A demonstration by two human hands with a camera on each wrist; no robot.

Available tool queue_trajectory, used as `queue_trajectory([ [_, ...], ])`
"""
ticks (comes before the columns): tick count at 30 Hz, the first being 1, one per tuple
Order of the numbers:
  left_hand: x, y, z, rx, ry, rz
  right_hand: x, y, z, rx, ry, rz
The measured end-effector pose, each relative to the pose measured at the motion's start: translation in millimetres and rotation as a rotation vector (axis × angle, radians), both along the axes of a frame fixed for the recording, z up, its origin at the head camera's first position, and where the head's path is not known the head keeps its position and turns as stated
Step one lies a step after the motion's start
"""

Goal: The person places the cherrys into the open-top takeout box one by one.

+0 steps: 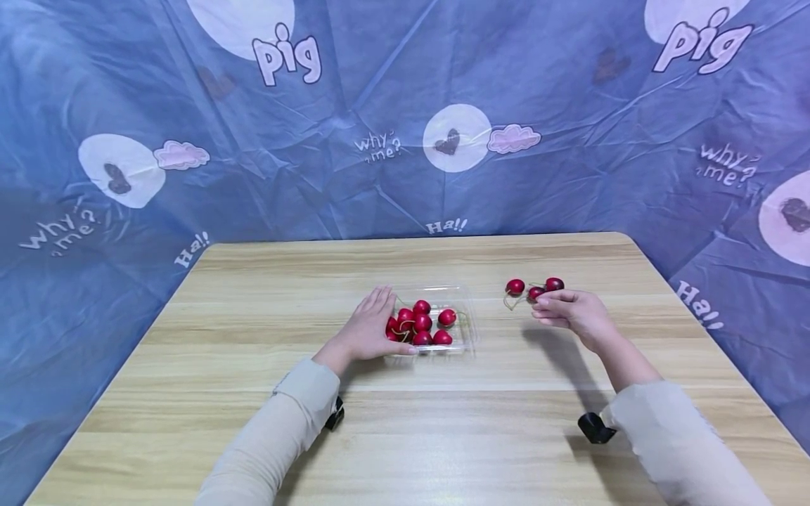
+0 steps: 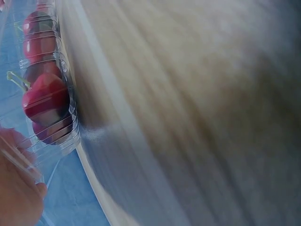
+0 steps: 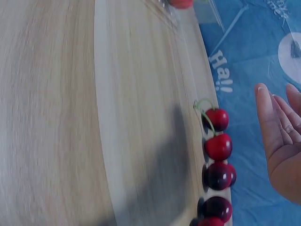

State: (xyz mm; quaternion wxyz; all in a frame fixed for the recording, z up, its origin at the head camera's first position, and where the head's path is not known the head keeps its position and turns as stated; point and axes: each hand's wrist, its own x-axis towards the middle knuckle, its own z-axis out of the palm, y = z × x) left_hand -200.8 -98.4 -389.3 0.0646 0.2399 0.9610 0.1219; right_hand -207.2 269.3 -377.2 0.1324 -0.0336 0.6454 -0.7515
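A clear plastic box (image 1: 470, 336) with several red cherries (image 1: 422, 322) inside stands near the middle of the table. My left hand (image 1: 365, 327) holds its left end, thumb along the front rim and fingers over the far left side. In the left wrist view, part of that hand (image 2: 19, 188) shows at the box's ribbed wall. To the right of the box, several loose dark-red cherries (image 1: 515, 287) with green stems lie on the table. My right hand (image 1: 576, 315) hovers just above and beside them. In the right wrist view its extended fingers hold nothing, apart from the cherries (image 3: 218, 147).
The wood-grain table (image 1: 405, 436) carries the box and the loose cherries. A blue printed cloth (image 1: 354, 183) hangs behind and at both sides of the table. A black wrist camera (image 1: 596, 427) sits at the right cuff, another black one (image 1: 335, 414) at the left.
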Motion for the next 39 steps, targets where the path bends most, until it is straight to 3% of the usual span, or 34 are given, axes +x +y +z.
queue_trajectory([
  [4, -0.1, -0.6, -0.1, -0.004, 0.009, -0.005, -21.4, 33.9, -41.0, -0.033, 0.014, -0.006],
  [7, -0.4, -0.6, -0.7, -0.004, 0.001, -0.006, -27.8, 50.5, -54.5, -0.049, -0.009, -0.039],
  [12, -1.3, -0.4, -1.5, -0.004, -0.006, -0.008, -26.2, 67.6, -53.8, -0.04, -0.008, -0.057],
  [18, -1.8, -0.1, -1.5, 0.002, -0.004, -0.005, -27.2, 85.8, -58.3, -0.032, -0.046, -0.154],
  [26, -2.2, 0.4, -0.7, -0.007, -0.012, 0.001, -24.4, 104.5, -58.6, -0.056, -0.01, -0.188],
  [32, -2.0, 0.7, 1.4, -0.005, -0.025, 0.008, -22.0, 112.7, -52.4, -0.176, -0.043, -0.189],
  [36, -2.1, 0.0, 2.4, -0.001, -0.026, 0.008, -18.4, 111.0, -44.8, -0.141, -0.078, -0.209],
  [39, -2.0, -0.3, 3.3, 0.005, -0.029, 0.006, -10.8, 102.8, -30.4, -0.138, -0.092, -0.21],
])
